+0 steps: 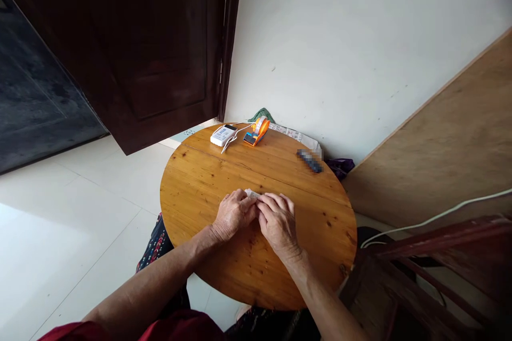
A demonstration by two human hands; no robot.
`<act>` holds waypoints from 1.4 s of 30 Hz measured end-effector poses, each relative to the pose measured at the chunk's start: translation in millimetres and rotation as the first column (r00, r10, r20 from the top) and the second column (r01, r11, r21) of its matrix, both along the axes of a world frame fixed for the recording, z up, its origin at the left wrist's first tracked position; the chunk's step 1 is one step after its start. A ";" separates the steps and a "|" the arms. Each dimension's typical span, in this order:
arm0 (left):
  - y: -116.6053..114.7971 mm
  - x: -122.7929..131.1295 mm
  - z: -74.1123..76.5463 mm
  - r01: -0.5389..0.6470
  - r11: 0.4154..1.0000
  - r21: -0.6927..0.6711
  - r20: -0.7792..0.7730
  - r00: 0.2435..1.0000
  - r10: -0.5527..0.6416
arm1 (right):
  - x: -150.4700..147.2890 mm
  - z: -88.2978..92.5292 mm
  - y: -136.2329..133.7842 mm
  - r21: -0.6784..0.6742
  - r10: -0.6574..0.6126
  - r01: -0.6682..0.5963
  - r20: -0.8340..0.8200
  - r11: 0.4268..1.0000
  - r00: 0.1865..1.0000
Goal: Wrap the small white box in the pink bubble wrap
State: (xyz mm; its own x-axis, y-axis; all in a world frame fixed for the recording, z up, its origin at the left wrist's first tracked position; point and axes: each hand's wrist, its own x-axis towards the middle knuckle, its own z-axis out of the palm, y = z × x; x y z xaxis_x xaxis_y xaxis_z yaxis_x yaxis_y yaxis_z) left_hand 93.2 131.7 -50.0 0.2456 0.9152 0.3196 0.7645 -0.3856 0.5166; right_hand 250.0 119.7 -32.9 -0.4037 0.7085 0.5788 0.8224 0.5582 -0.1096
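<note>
Near the middle of the round wooden table (pixel 192 181), a small white piece (pixel 252 194) with faint grey marks, perhaps folded paper, shows between my hands. My left hand (pixel 235 212) has its fingers curled and closed on the piece's left end. From the other side, my right hand (pixel 278 221) pinches the right end, thumb and forefinger together. Both hands stay low over the tabletop, their fingertips nearly touching. Most of the piece is covered by my fingers, so its exact kind cannot be made out.
Toward the table's far edge are a white box-shaped device (pixel 223 136) with a white cable and an orange tape dispenser (pixel 258 130). A dark, blurred-out oblong object (pixel 310 161) lies at the right. Beyond stand a white wall (pixel 340 37) and a dark door (pixel 160 53).
</note>
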 end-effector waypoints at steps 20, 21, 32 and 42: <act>-16.8 -31.4 -6.0 -0.061 0.995 -0.076 0.536 0.839 0.092 | 33.2 -14.5 -1.3 -0.248 -0.156 0.022 -0.537 0.969 0.829; -18.9 -32.7 -7.7 -0.056 0.995 -0.082 0.534 0.841 0.091 | 32.7 -15.4 -1.2 -0.255 -0.157 0.015 -0.547 0.967 0.822; -13.9 -23.2 -10.3 0.012 0.991 -0.136 0.546 0.835 0.064 | 29.9 -18.8 -10.5 -0.278 -0.175 0.014 -0.562 0.960 0.808; -3.9 -5.6 -9.1 0.016 0.972 -0.233 0.523 0.845 0.111 | 16.9 -3.1 11.2 -0.204 -0.063 -0.027 -0.419 0.979 0.906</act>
